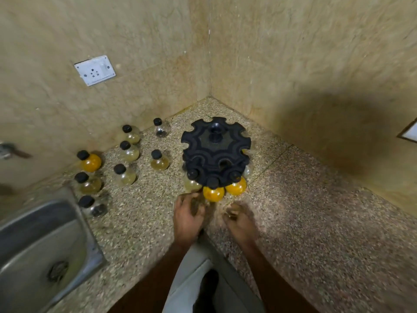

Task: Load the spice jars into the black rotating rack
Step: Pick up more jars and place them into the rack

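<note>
The black rotating rack (215, 152) stands on the speckled counter near the wall corner. Its front slots hold two orange jars (213, 193) (236, 188) and a pale jar (191, 184); another jar (248, 170) shows at its right side. Several black-capped loose jars stand to the left, among them an orange one (90, 162), a pale one (159, 162) and a dark-filled one (93, 206). My left hand (187, 214) is blurred just below the pale racked jar, fingers curled. My right hand (239, 220) is below the orange jars, fingers curled under, nothing visible in it.
A steel sink (38, 242) fills the lower left, its rim close to the nearest loose jars. Tiled walls meet behind the rack, with a white socket (95, 70) on the left wall. Counter (316, 211) extends to the right of the rack.
</note>
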